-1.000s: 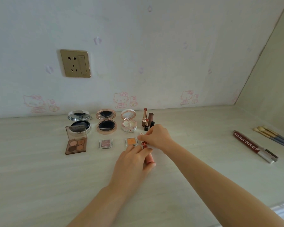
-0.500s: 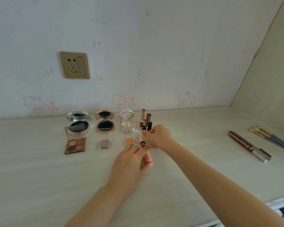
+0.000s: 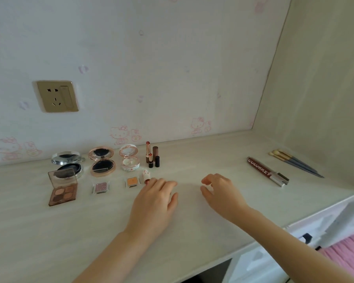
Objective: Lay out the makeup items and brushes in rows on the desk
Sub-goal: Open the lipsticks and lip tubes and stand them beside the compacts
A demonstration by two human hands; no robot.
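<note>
Head view: half a second ago the right hand (image 3: 219, 193) pinched the small lipstick (image 3: 146, 176) beside the orange eyeshadow pan (image 3: 132, 182); now it has let go and swung right, fingers loosely curled and empty, towards the red tube (image 3: 265, 170) and brushes (image 3: 292, 161) far right. The left hand (image 3: 153, 201) lies flat, fingertips touching the lipstick. The near row has gained one item, and the tube and brushes look next

This is a home, most likely a bedroom with a dressing corner. A pale wood-grain desk (image 3: 192, 231) is built into an alcove, and the wall (image 3: 172, 68) behind it carries faded pink cartoon-cat wallpaper and a brass-coloured socket (image 3: 57, 96). Open compacts (image 3: 101, 161), lipsticks (image 3: 151, 154) and makeup brushes (image 3: 294, 163) lie on the desk, and pink fabric (image 3: 347, 254) shows below its edge.
</note>
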